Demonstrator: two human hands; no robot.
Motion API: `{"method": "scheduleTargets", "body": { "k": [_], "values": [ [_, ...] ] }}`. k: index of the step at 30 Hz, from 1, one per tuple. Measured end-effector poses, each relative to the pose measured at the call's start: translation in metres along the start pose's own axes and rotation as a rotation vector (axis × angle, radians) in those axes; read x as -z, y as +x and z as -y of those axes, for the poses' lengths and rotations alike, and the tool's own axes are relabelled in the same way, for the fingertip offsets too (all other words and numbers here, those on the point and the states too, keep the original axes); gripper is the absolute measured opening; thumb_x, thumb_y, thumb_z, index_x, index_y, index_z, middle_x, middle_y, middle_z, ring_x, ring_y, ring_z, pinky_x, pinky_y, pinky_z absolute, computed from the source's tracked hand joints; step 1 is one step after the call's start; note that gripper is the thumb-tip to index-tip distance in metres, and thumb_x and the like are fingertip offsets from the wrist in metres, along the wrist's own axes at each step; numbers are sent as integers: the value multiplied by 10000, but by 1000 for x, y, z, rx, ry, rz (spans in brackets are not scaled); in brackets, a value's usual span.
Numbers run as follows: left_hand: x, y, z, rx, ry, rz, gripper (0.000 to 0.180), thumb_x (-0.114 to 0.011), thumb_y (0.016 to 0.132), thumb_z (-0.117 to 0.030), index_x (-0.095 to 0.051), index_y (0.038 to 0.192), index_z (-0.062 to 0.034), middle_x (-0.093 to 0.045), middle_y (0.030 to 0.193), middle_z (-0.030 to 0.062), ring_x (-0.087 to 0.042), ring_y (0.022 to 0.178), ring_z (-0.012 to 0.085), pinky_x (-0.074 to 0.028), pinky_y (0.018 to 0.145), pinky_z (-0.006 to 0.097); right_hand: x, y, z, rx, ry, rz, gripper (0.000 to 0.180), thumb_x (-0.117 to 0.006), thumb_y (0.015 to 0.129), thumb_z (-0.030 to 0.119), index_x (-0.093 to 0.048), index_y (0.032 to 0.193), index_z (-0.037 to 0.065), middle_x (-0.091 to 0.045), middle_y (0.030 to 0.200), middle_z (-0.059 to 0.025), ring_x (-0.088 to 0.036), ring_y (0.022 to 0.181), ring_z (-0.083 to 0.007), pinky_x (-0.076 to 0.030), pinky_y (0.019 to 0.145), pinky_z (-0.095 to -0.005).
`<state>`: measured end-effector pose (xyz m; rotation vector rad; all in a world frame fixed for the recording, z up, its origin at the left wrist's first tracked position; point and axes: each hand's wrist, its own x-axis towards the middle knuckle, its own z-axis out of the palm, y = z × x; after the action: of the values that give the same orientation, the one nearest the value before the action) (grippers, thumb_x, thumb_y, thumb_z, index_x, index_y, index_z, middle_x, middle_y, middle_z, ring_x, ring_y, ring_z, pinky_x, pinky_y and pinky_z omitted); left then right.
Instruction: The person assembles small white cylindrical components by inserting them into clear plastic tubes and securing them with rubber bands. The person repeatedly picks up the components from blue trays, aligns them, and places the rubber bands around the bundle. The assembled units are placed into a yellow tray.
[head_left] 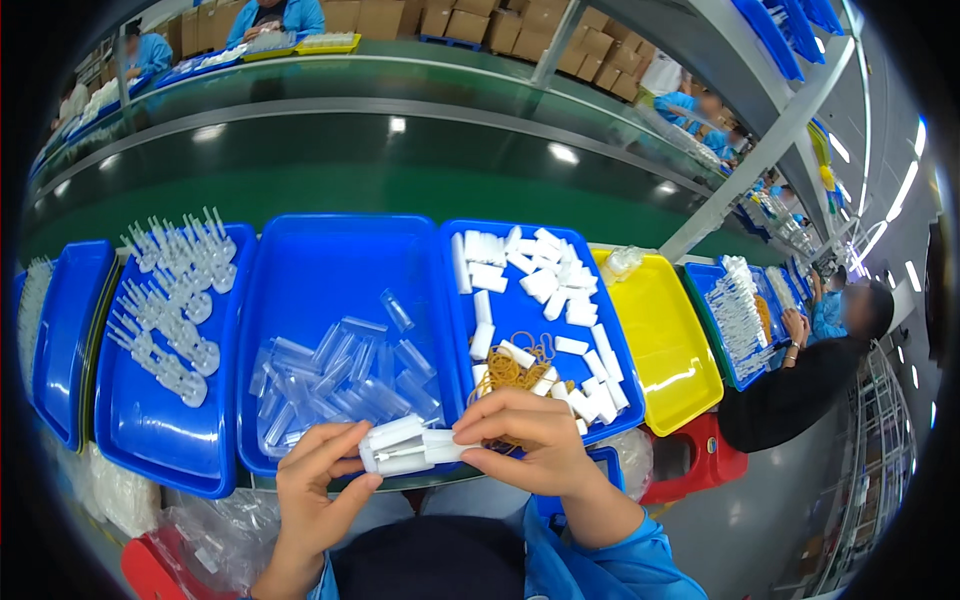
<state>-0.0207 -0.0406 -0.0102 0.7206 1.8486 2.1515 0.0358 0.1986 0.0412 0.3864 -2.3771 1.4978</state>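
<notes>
Between my two hands, just in front of the trays, is a white plastic part made of long pieces with a thin rod showing in its gap. My left hand pinches its left end. My right hand grips a white block-like piece at the right end, touching the part. Whether the two are joined I cannot tell. Behind my right hand, tan rubber bands lie among small white blocks in a blue tray. Clear plastic sleeves are heaped in the blue tray behind my left hand.
A blue tray at left holds white stemmed parts. To the right are a yellow tray, a red stool and a seated person. Beyond the trays runs a green conveyor belt, with people working across it.
</notes>
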Motion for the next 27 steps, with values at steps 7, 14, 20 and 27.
{"method": "scheduleTargets", "body": {
  "k": [7, 14, 20, 27],
  "values": [
    [3, 1, -1, 48, -43, 52, 471, -691, 802, 82, -592, 1260, 32, -565, 1180, 166, -626, 1058, 249, -573, 883, 346, -2, -4, 0, 156, -115, -45, 212, -772, 689, -60, -724, 887, -1, -680, 899, -113, -671, 785, -197, -528, 651, -270],
    [5, -2, -1, -19, 27, 13, 477, -701, 798, 63, -607, 1261, -3, -588, 1153, 159, -630, 1034, 240, -585, 861, 352, -7, -4, 1, 43, -56, -43, 192, -762, 675, -54, -731, 862, -26, -680, 894, -159, -673, 813, -203, -526, 703, -263],
    [6, 1, 2, -36, 64, 23, 477, -711, 791, 55, -612, 1254, -2, -598, 1136, 162, -633, 1027, 240, -596, 831, 344, -7, -1, -7, 97, -209, -24, 192, -748, 673, -69, -716, 859, -40, -682, 914, -158, -670, 822, -210, -522, 743, -278],
    [4, 2, 4, -70, 104, 18, 478, -715, 794, 50, -607, 1258, 0, -599, 1134, 165, -635, 1025, 238, -596, 836, 343, -7, -3, -13, 5, 41, -76, 198, -735, 716, -86, -710, 902, -26, -675, 940, -134, -666, 845, -180, -531, 702, -267]
  ]
}}
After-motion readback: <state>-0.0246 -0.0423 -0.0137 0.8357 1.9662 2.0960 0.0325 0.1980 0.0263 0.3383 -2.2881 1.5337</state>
